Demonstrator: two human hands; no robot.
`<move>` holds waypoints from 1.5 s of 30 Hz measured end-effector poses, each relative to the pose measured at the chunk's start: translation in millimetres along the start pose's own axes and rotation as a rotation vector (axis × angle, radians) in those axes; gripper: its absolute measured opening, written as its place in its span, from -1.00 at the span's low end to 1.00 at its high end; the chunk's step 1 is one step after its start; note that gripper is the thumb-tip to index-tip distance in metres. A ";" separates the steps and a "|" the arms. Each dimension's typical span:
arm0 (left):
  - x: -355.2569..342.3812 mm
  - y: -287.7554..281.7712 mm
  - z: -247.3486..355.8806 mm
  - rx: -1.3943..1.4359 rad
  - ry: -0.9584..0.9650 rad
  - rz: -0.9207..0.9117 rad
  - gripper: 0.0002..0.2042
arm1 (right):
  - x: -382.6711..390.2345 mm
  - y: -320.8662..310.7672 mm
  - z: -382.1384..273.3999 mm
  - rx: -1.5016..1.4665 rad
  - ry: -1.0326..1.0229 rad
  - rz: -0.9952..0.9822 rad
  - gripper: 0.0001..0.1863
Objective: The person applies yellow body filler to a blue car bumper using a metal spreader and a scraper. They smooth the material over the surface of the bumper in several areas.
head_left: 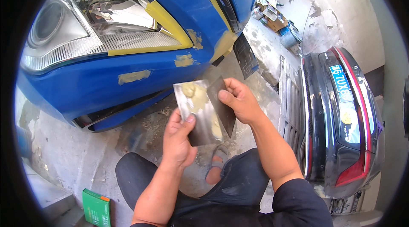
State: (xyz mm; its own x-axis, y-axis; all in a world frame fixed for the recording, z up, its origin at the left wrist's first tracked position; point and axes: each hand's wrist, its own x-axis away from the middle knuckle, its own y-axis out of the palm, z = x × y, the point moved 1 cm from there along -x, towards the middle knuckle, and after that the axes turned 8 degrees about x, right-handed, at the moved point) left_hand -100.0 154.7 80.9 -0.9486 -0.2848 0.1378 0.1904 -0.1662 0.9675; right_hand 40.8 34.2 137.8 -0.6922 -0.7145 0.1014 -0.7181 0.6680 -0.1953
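Observation:
My left hand (179, 135) is closed on the lower left edge of a flat metal plate (198, 131), thumb on top. Smears of beige-yellow filler putty (194, 94) lie on the plate. My right hand (240, 99) pinches a thin dark putty spreader (223, 110), tilted along the plate's right side. Whether the two touch cannot be made out. Beyond my hands stands the blue front bumper (85, 88) of a vehicle, with several dried putty patches (134, 76) on it. Yellow masking tape (174, 31) edges its headlight (119, 14).
On the right, a detached dark car bumper (317, 133) with a red light strip stands upright. Cans and scraps (272, 14) are piled behind. A black panel (246, 56) leans by the blue bumper. A green box (96, 208) lies at lower left on the stained concrete floor (76, 154).

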 end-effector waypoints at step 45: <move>-16.6 -19.7 15.8 -0.153 0.023 -0.008 -0.76 | 11.0 -33.2 -9.5 0.459 -0.212 0.258 -0.71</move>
State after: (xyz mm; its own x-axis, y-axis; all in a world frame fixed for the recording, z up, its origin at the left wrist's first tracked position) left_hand -92.1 177.7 62.8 -0.9445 -0.3043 0.1238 0.2209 -0.3095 0.9249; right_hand 56.4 6.2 154.7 -0.7775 -0.5979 -0.1950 -0.3896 0.7013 -0.5969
